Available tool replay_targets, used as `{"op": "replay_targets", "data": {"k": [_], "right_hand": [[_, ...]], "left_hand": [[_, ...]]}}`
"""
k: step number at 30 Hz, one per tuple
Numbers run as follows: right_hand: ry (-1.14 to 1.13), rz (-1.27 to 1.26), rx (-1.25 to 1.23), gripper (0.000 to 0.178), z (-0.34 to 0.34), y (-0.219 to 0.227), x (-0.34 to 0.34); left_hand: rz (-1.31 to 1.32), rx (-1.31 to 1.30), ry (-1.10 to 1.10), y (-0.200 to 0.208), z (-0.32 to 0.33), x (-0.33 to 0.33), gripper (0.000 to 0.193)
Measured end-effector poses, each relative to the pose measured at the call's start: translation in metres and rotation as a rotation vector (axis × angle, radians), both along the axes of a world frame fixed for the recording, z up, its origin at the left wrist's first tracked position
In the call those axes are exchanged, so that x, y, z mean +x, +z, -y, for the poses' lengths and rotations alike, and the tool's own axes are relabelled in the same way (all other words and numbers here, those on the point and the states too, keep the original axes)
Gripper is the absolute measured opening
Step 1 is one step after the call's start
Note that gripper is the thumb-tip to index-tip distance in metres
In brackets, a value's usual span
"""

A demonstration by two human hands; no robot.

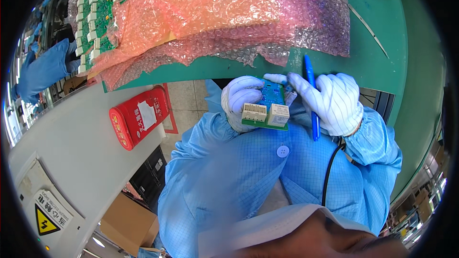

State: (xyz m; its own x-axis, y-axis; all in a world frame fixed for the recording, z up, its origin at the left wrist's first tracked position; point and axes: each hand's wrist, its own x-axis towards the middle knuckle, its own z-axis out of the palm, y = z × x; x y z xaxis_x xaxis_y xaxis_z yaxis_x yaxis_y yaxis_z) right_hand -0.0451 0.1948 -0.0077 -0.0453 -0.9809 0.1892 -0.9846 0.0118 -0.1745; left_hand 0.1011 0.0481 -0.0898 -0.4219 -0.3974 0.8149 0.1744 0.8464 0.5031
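Observation:
A small circuit board (273, 93), blue-looking on its face with a green edge, is held in front of my chest. Two pale block-shaped connectors, a slotted one (254, 112) and a solid-faced one (278, 114), stand at its near end. My left hand (240, 98), in a white striped glove, is closed around the board's left side. In my gloved right hand (334, 101), a blue pen (310, 74) is tucked upright among the fingers. That hand's index finger and thumb reach to the board's far right edge; whether they press on it I cannot tell.
Pink and clear bubble wrap (215, 14) covers much of the green table (377, 67). Several larger green boards with white connectors (98, 12) lie at the far left. A thin pale strip (368, 31) rests at right. A red box (139, 117) sits on a grey cabinet (71, 148).

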Motion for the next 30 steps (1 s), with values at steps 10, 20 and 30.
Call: {"op": "replay_targets", "data": {"k": [10,20,30], "right_hand": [[-0.018,-0.096,0.003,0.049,-0.007,-0.001,0.002],[-0.041,-0.082,-0.006,0.05,-0.006,-0.003,0.005],[-0.176,0.114,-0.225,0.047,-0.02,0.021,-0.028]], "left_hand": [[-0.003,0.026,-0.011,-0.008,-0.003,0.006,0.069],[0.133,-0.096,0.005,-0.007,0.003,0.015,0.076],[0.117,0.085,-0.113,0.02,0.002,0.016,0.08]]}}
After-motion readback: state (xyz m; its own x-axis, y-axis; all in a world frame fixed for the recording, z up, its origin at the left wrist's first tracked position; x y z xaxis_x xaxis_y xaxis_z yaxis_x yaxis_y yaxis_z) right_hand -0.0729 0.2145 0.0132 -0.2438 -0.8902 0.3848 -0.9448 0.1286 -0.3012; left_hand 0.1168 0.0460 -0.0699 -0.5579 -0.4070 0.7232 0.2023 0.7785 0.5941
